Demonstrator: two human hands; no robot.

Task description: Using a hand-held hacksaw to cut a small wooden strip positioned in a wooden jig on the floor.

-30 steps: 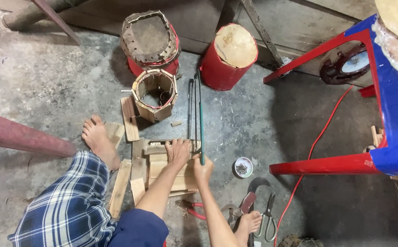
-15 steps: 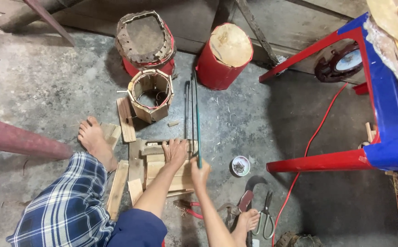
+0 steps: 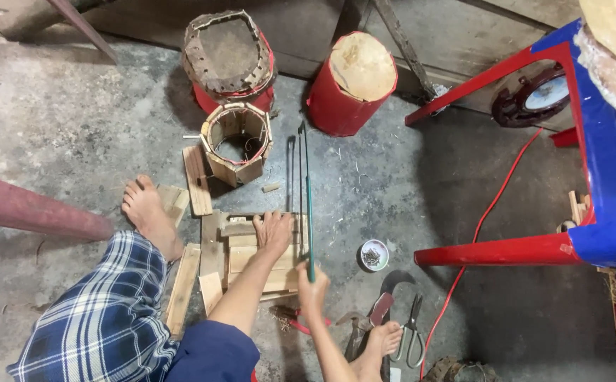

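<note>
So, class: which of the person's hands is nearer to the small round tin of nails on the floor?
The right hand, gripping the green-handled saw, is just left of the tin. The left hand lies farther left, pressing on the wooden slats.

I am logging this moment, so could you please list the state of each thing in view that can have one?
Left hand: flat, pressing on the wooden pieces.
Right hand: closed around the green-framed saw.
Wooden drum frame: upright, open on top, hollow.
Red drum: upright, top covered.
Small tin: open, holding small metal bits.
Scissors: lying on the floor, blades closed.
</note>
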